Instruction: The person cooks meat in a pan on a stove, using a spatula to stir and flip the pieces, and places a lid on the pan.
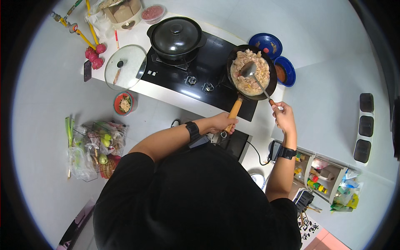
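Observation:
My left hand [222,122] grips the wooden handle [235,110] of a dark wok [273,82] on the right burner of a black glass gas hob [175,82]. Pale pieces of meat [250,82] in some liquid fill much of the wok. In my right hand [283,117] is a metal wok spatula [249,68], held by its brown handle end. Its blade rests over the meat, left of the wok's middle. A lidded black clay pot [177,37] stands on the left burner.
A glass lid [125,70] lies at the hob's left, beside a phone [87,71] and several dragon fruits [97,62]. Right of the wok are a blue lid [264,43] and blue pot [289,73]. A bin [117,107] with scraps and a wire vegetable basket [93,128] stand at left.

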Action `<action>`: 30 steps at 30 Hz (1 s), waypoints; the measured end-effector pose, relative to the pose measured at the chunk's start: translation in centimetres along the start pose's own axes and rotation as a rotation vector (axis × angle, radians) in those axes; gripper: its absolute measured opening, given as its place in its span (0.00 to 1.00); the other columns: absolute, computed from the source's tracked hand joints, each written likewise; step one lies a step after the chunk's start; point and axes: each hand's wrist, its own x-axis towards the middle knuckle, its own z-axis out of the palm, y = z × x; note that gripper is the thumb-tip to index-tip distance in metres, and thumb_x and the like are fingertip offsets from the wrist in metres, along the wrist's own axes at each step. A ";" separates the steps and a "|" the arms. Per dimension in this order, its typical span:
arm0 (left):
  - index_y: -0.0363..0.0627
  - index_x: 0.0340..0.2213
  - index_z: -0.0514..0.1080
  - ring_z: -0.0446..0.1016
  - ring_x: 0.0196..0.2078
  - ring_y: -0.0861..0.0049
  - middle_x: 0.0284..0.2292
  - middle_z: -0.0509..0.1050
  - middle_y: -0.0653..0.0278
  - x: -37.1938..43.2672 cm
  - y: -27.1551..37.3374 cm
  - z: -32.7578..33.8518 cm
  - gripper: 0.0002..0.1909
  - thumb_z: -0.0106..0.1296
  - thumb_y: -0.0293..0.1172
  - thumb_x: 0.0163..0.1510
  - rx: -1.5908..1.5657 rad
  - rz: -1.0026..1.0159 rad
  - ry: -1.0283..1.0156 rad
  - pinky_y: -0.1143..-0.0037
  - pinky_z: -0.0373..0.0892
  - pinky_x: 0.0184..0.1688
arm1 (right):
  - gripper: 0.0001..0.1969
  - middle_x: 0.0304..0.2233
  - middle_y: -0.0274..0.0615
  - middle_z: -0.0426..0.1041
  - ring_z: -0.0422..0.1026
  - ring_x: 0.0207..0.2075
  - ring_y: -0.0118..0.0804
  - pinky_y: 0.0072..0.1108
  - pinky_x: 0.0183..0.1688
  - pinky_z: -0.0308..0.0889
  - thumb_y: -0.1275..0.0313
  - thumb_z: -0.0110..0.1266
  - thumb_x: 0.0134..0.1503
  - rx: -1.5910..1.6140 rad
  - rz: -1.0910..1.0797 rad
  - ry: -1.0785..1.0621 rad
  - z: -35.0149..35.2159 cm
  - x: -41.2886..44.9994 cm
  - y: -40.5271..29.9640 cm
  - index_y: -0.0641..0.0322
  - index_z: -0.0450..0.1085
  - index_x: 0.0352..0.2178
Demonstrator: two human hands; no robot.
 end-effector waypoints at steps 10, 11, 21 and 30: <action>0.40 0.34 0.70 0.75 0.27 0.76 0.28 0.72 0.65 -0.6 0.3 0.4 0.12 0.54 0.36 0.64 0.007 0.007 0.029 0.75 0.77 0.32 | 0.09 0.19 0.29 0.65 0.50 0.10 0.15 0.14 0.11 0.41 0.66 0.53 0.66 0.352 0.175 -0.054 -1.2 -2.7 4.4 0.61 0.68 0.40; 0.40 0.34 0.70 0.75 0.28 0.76 0.27 0.72 0.65 -0.6 0.3 0.4 0.12 0.54 0.36 0.64 0.004 0.010 0.028 0.76 0.77 0.32 | 0.09 0.18 0.29 0.65 0.51 0.10 0.14 0.15 0.11 0.41 0.67 0.53 0.66 0.419 0.198 -0.061 -1.2 -2.9 4.8 0.61 0.68 0.40; 0.37 0.36 0.71 0.77 0.31 0.76 0.30 0.75 0.64 -1.6 1.2 0.5 0.13 0.56 0.37 0.63 0.036 -0.033 0.008 0.75 0.76 0.36 | 0.10 0.19 0.28 0.63 0.53 0.12 0.17 0.13 0.13 0.44 0.66 0.55 0.65 0.692 0.270 -0.117 -2.7 -5.4 6.5 0.59 0.66 0.42; 0.36 0.42 0.68 0.78 0.32 0.76 0.32 0.75 0.63 -0.6 0.7 -0.9 0.14 0.55 0.34 0.64 0.167 0.074 -0.043 0.75 0.77 0.36 | 0.10 0.21 0.29 0.67 0.58 0.15 0.17 0.14 0.13 0.48 0.67 0.54 0.63 0.303 0.023 0.065 -8.7 -1.6 5.2 0.62 0.71 0.31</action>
